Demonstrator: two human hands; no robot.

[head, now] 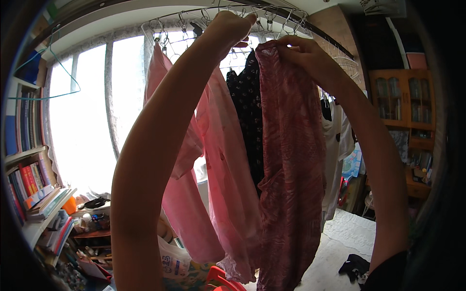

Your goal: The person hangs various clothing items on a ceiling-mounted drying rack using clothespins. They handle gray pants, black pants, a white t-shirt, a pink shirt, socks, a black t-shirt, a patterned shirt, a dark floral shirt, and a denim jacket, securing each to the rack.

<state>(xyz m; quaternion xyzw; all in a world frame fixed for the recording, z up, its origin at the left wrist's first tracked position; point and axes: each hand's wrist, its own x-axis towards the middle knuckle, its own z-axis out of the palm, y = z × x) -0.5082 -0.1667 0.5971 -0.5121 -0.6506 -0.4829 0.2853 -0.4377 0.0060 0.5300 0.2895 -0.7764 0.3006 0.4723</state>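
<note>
Both my hands are raised to a metal drying hanger (174, 15) with many clips, hung below a dark rail. My left hand (233, 31) is at the hanger's wire and clips; what its fingers grip is hidden. A dark red patterned garment (291, 163) hangs down from my right hand (300, 52), whose fingers pinch its gathered top edge. Left of it, a black garment with small light flowers (245, 109) hangs from the clips. Further left hang pink garments (229, 163), partly behind my left forearm.
White clothes (333, 145) hang behind at the right. A teal wire hanger (54, 96) hangs at the upper left beside a bright window. Bookshelves (27, 154) line the left side. A red plastic object (220, 278) is low in the middle; black cloth (353, 267) lies on a white surface (331, 251).
</note>
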